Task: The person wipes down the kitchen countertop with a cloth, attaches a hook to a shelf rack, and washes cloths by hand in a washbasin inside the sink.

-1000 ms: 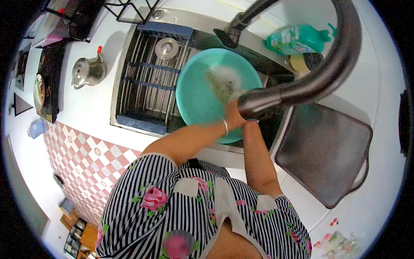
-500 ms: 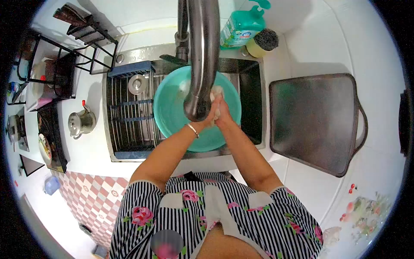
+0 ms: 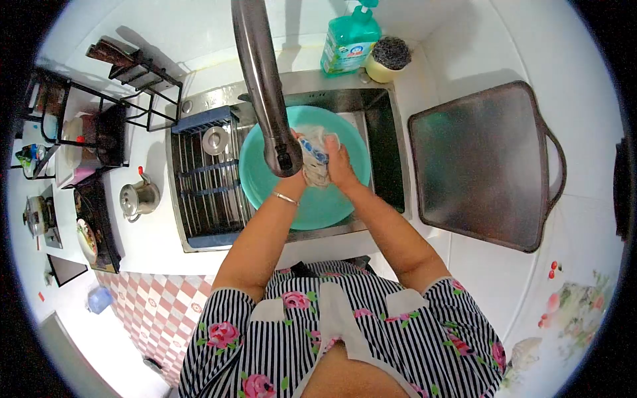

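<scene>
And here we are over the basin [image 3: 269, 192], both hands on the cloth [image 3: 314, 159]! The right hand [image 3: 340, 166] presses its palm to one side, thumb up; the left hand [image 3: 297, 178] grips the other, though the tap [image 3: 262, 86] hangs in front and hides much of it, so the finger positions there are anyone's guess. The cloth sits squeezed between the two, pale with a blue patch, wadded rather than spread.

So how far along? Midway through the handling, I'd judge: the cloth is picked up and bunched, but not yet released, opened out or laid down anywhere. Whether it's wet through or clean, I can't tell; nor can I make out a stream from the tap, whose tip is just left of the grip.

Look around the grip! Directly beneath is that green basin, standing in the sink [image 3: 399, 169]. Left of the grip, the rack [image 3: 211, 240] carries a small metal lid [image 3: 215, 140], and farther left waits the kettle [image 3: 139, 199]. Beyond the grip, slightly right, stand the soap bottle [image 3: 345, 46] and a black scrubber [image 3: 391, 53], both untouched. Well off to the right lies the dark tray [image 3: 478, 166], also apart from either hand.
</scene>
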A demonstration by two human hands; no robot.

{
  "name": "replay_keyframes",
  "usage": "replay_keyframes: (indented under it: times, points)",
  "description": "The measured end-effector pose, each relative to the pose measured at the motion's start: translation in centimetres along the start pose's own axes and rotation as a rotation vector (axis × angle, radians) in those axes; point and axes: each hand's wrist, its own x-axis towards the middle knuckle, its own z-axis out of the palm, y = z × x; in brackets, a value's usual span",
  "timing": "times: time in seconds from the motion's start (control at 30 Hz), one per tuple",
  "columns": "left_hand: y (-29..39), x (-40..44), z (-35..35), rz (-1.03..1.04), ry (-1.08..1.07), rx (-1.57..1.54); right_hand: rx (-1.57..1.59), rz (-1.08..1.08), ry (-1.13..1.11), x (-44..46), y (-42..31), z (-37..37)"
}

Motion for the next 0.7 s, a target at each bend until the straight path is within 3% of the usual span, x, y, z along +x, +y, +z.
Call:
replay_keyframes:
  times: [0.07,0.17,0.23,0.37,0.47,0.53,0.57,0.7]
  points:
    - [0.9,-0.3,0.5,-0.039,-0.065,-0.023,0.057,0.0,-0.138,1.0,-0.8,-1.5]
    - [1.3,-2.3,1.4,-0.12,-0.049,0.011,-0.046,-0.111,-0.089,3.6,0.8,-2.2]
    - [1.0,-3.2,2.2,-0.108,-0.03,0.156,-0.159,-0.037,-0.169,4.5,-0.2,-3.3]
    - [0.6,-3.2,4.8,0.014,-0.013,0.021,-0.64,-0.1,-0.176,4.7,-5.7,-6.4]
    - [0.4,-3.2,7.4,0.09,0.061,-0.089,-0.816,-0.317,-0.059,4.6,-9.8,-9.1]
    - [0.4,-2.1,9.1,0.184,0.049,-0.107,-0.588,-0.439,0.041,4.6,-14.8,-9.9]
    - [0.9,-3.4,11.8,0.173,0.04,-0.105,-0.582,-0.597,0.128,5.6,-16.4,-10.2]
    - [1.2,-1.9,16.4,0.52,0.021,-0.139,-0.534,-1.015,0.317,12.9,-22.6,-10.3]
